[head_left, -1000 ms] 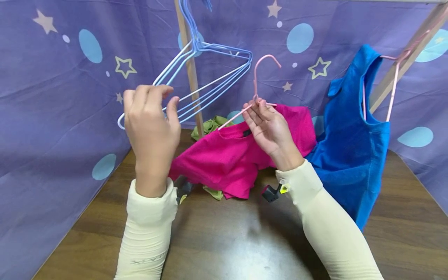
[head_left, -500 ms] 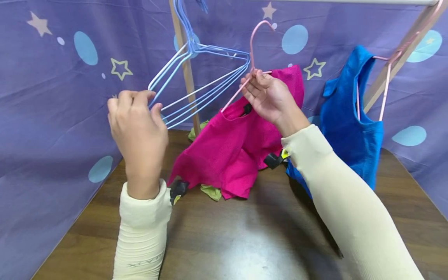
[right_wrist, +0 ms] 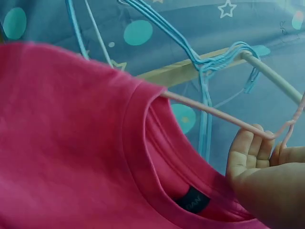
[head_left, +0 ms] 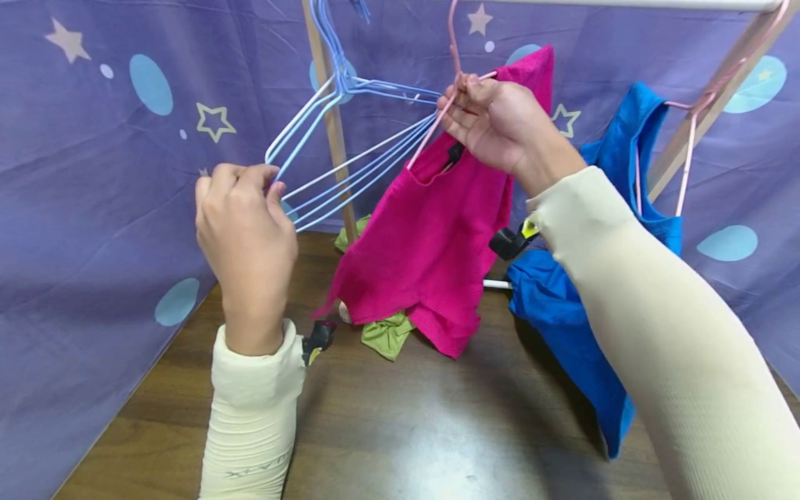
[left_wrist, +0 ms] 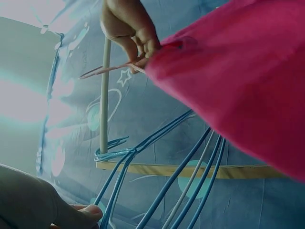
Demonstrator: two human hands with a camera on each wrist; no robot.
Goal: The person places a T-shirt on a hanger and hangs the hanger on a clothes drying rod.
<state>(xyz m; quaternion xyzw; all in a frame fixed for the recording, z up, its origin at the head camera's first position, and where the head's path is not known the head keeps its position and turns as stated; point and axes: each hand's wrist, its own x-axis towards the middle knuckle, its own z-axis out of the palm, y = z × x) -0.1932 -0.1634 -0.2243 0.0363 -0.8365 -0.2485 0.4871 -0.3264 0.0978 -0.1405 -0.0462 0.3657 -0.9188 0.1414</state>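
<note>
My right hand point(head_left: 500, 125) pinches a pink clothes hanger point(head_left: 431, 132) at the base of its hook, with the palm turned up. From that hanger hangs a bright pink T-shirt point(head_left: 431, 236), its neckline and dark label point(right_wrist: 192, 200) showing in the right wrist view. The hook's top is cut off in the head view. My left hand point(head_left: 246, 236) holds the lower left corner of several blue hangers point(head_left: 342, 83) between thumb and fingers; one white hanger hangs among them. The T-shirt partly overlaps these hangers in the left wrist view.
A white rail point(head_left: 600, 3) crosses the top, between wooden posts point(head_left: 336, 132). On the right a blue sleeveless garment point(head_left: 562, 305) hangs on another pink hanger point(head_left: 685, 167). Green cloth point(head_left: 389, 335) lies on the wooden table point(head_left: 387, 430) behind the T-shirt. A patterned purple curtain surrounds the area.
My right hand has lifted the pink hanger and T-shirt upward, toward the rail. My left hand has moved slightly left and down and now grips the blue hangers' corner.
</note>
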